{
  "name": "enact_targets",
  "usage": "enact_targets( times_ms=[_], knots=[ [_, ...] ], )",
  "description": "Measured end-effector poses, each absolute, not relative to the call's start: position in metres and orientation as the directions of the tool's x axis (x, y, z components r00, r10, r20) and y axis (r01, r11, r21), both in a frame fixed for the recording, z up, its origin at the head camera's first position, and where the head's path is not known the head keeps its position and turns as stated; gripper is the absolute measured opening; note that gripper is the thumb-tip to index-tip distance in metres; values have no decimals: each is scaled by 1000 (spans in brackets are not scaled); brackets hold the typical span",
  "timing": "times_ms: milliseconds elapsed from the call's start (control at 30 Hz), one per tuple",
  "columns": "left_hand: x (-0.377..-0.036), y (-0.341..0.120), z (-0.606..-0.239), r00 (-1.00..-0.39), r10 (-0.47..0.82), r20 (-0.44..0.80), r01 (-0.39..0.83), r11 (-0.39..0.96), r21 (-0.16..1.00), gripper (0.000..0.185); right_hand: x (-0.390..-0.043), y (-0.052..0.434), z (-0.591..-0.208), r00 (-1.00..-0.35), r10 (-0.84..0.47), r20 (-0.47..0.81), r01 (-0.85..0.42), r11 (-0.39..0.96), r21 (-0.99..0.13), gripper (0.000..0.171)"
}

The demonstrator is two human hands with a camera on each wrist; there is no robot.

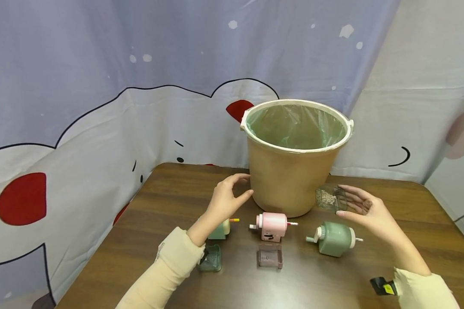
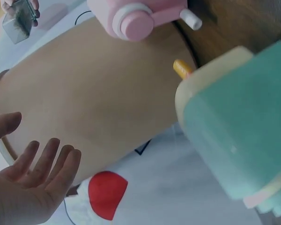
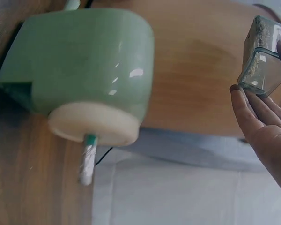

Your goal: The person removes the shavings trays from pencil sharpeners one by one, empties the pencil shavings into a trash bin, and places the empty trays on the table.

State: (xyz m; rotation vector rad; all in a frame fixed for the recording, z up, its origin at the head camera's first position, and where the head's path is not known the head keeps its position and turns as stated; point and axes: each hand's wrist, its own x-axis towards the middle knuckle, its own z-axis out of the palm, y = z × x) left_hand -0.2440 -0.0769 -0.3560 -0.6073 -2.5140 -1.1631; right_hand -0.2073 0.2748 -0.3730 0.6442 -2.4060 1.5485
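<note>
My right hand (image 1: 365, 210) pinches a clear shavings drawer (image 1: 330, 198) by its edge, thumb on one side and fingers on the other. Pale pencil shavings show inside it, in the right wrist view too. The drawer is at the right front of a beige bucket (image 1: 290, 180). Below that hand a green pencil sharpener (image 1: 334, 239) stands with a pencil in it. My left hand (image 1: 225, 199) is by the bucket's left side, fingers spread and holding nothing. Under the left forearm is a teal sharpener (image 1: 218, 231), partly hidden. A pink sharpener (image 1: 273, 225) stands in the middle.
Two more drawers lie on the wooden table (image 1: 239, 287): a purplish one (image 1: 270, 256) before the pink sharpener and a greenish one (image 1: 213, 259) by the left sleeve. The bucket has a clear green liner (image 1: 294, 126). A patterned curtain (image 1: 178, 43) hangs behind.
</note>
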Motion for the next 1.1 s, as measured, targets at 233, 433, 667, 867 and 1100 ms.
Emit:
enact_targets(
  times_ms=[233, 433, 667, 867, 1100],
  knots=[
    [-254, -83, -337, -854, 227, 469, 501, 606, 618, 36, -202, 259, -361, -862, -284, 419, -496, 307, -812, 60],
    [-267, -84, -313, -854, 235, 465, 502, 607, 616, 37, -196, 250, -354, -860, -292, 418, -498, 302, -813, 59],
    [-286, -78, -284, -823, 172, 541, 518, 618, 591, 31, -192, 242, -336, -851, -331, 408, -508, 319, -800, 58],
    [-304, -68, -267, -812, 97, 575, 498, 630, 596, 30, -188, 234, -320, -842, -359, 403, -520, 338, -784, 58],
    [-333, -55, -249, -871, 96, 481, 372, 768, 520, 38, -185, 228, -307, -828, -366, 424, -542, 331, -773, 58]
  ],
)
